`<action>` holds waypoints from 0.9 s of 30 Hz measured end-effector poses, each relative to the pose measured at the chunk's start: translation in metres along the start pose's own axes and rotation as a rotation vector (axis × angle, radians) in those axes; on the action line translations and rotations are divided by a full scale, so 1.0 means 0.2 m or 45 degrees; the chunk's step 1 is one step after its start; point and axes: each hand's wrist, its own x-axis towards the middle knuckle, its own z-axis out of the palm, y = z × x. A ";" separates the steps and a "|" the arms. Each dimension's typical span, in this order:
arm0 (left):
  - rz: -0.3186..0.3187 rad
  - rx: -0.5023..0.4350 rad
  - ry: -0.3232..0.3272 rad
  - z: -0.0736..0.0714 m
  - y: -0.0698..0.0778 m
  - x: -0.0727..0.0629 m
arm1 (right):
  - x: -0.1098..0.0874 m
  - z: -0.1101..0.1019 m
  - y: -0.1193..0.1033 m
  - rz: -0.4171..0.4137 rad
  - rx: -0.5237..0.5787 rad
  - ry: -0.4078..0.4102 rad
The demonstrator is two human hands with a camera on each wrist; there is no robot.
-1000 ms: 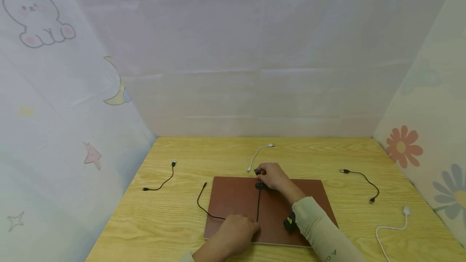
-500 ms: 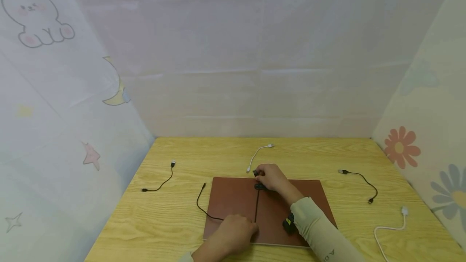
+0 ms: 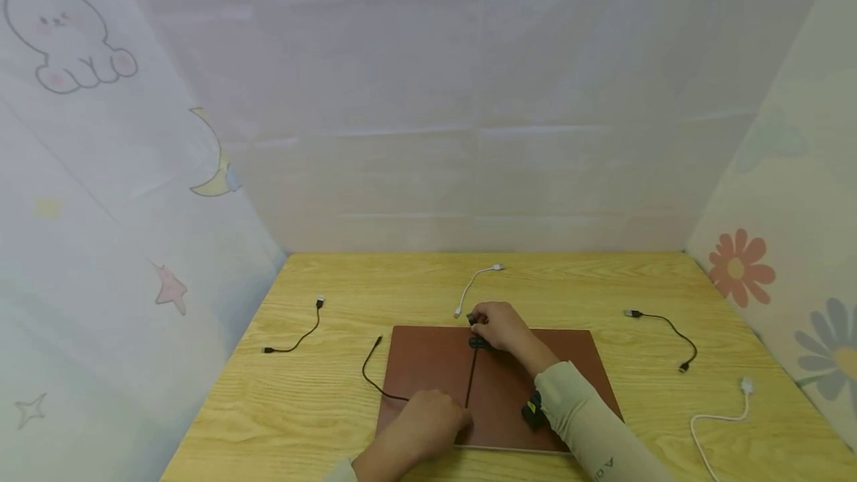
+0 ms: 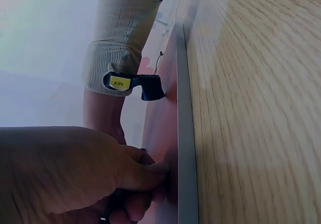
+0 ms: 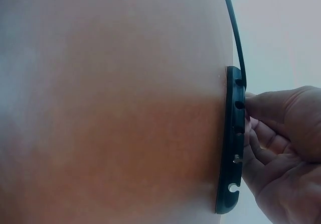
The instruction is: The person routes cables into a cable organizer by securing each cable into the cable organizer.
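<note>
Above the brown board (image 3: 428, 363), my right hand (image 3: 502, 326) pinches the dark plug end (image 3: 472, 317) of a black cable near the far edge. A black cable clip strip (image 5: 231, 143) with several notches lies on the board under that hand; the cable (image 5: 235, 33) runs into its end notch in the right wrist view. From there the cable stretches towards me to my left hand (image 3: 431, 426), whose thumb and finger pinch it near the board's front edge. Another black cable length (image 3: 382, 389) leads from the left hand to a small plug; its link is hidden.
Black cables lie on the wooden table at left (image 3: 304, 337) and right (image 3: 676, 333). White cables lie at the back (image 3: 469, 285) and front right (image 3: 719, 419). A black wrist device with a yellow label (image 4: 120, 82) sits on the right forearm. Printed cloth walls enclose the table.
My left hand has shifted slightly left, so the stretched cable slants a little more. My right hand stays at the clip strip, still pinching the plug end.
</note>
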 end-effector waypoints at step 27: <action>-0.054 -0.097 0.123 0.08 -0.09 -0.10 | 0.01 0.01 0.01 0.075 0.035 -0.054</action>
